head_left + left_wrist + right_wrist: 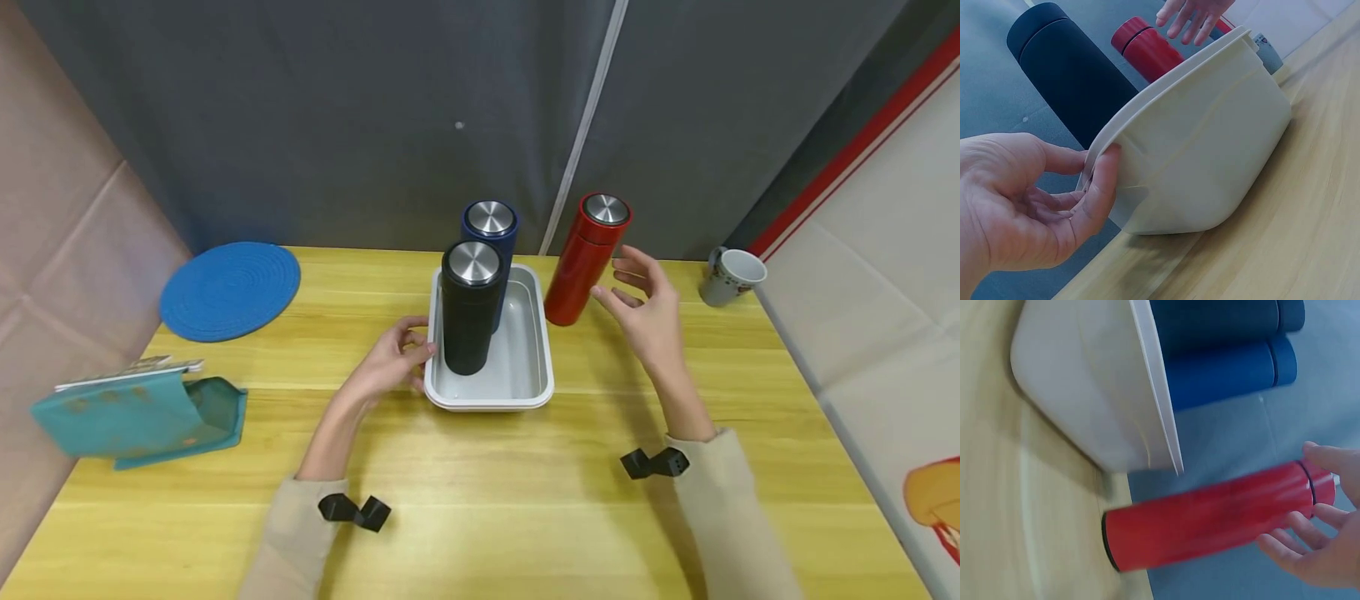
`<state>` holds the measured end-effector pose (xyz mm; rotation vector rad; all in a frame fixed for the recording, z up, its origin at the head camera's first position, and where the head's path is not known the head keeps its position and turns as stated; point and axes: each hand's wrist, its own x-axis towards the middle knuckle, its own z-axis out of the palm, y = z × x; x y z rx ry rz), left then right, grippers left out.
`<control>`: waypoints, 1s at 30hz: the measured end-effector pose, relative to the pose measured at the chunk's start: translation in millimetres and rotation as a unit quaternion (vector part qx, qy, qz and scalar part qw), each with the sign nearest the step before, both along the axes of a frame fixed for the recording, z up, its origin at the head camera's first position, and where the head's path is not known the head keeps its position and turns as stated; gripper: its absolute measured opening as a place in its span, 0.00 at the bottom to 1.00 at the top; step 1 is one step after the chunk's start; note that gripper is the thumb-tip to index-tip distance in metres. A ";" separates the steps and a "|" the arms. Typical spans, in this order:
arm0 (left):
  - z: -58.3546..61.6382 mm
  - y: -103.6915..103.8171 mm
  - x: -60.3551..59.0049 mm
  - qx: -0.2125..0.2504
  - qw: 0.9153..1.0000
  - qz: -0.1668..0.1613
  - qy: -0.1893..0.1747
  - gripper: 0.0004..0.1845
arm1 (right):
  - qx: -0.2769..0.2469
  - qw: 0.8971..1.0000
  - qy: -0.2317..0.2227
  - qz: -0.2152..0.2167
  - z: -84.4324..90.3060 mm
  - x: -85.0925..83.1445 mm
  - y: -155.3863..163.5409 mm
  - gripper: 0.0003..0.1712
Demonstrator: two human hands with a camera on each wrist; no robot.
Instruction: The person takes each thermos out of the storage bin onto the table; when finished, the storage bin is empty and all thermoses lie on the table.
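Left hand [390,360] pinching tray [542,367] rim, right hand [645,304] released beside red flask [585,258], blue flask [491,229] half hidden.

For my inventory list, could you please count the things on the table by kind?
Flasks: 3, black, blue, red
White tray: 1
Mug: 1
Blue round mat: 1
Teal pouch: 1
Total: 7

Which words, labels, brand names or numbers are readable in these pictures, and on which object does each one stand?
None can be read.
Grey mug: a small print, too blurred to read.
Teal pouch: faint marks, illegible.
Red flask, black flask, blue flask and white tray: no text shows.
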<state>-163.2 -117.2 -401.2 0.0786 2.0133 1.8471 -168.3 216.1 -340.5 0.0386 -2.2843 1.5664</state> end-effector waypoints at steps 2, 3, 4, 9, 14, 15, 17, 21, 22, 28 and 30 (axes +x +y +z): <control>0.7 -0.5 -0.3 -0.001 1.000 0.001 0.001 0.30 | -0.014 1.000 0.003 0.015 -1.3 4.4 -6.9 0.36; 1.0 -0.7 -0.4 -0.002 1.000 0.002 0.002 0.30 | -0.021 0.999 0.006 0.026 -1.6 6.7 -10.6 0.36; 1.4 -1.0 -0.6 -0.003 1.000 0.002 0.003 0.31 | -0.028 0.999 0.008 0.038 -1.6 9.2 -14.9 0.35; 2.7 -1.8 -1.0 -0.004 1.000 -0.001 0.007 0.31 | -0.053 0.994 0.006 0.100 -0.9 21.4 -40.9 0.35; 2.3 -1.0 1.3 -0.001 1.000 -0.004 0.004 0.30 | -0.036 0.989 -0.020 0.140 -3.4 34.2 -67.2 0.37; 1.8 -0.7 1.8 0.001 1.000 -0.005 0.003 0.30 | -0.030 0.989 -0.024 0.145 -4.6 35.9 -71.7 0.38; 0.4 -0.3 2.2 0.005 1.000 -0.007 0.001 0.30 | -0.021 0.987 -0.031 0.154 -7.5 38.2 -79.9 0.38; -1.5 -0.9 1.7 0.010 1.000 -0.006 0.003 0.30 | -0.017 0.985 -0.036 0.170 -11.0 38.3 -94.4 0.40; -1.7 -1.2 1.4 0.011 1.000 -0.005 0.003 0.30 | -0.015 0.985 -0.037 0.170 -11.0 38.0 -97.5 0.41; -2.1 -1.3 2.5 0.009 1.000 -0.005 0.007 0.30 | -0.014 0.986 -0.046 0.161 -15.6 36.8 -111.3 0.43; -2.3 -0.9 2.9 0.008 1.000 -0.006 0.008 0.30 | -0.018 0.987 -0.042 0.155 -17.6 36.7 -115.6 0.44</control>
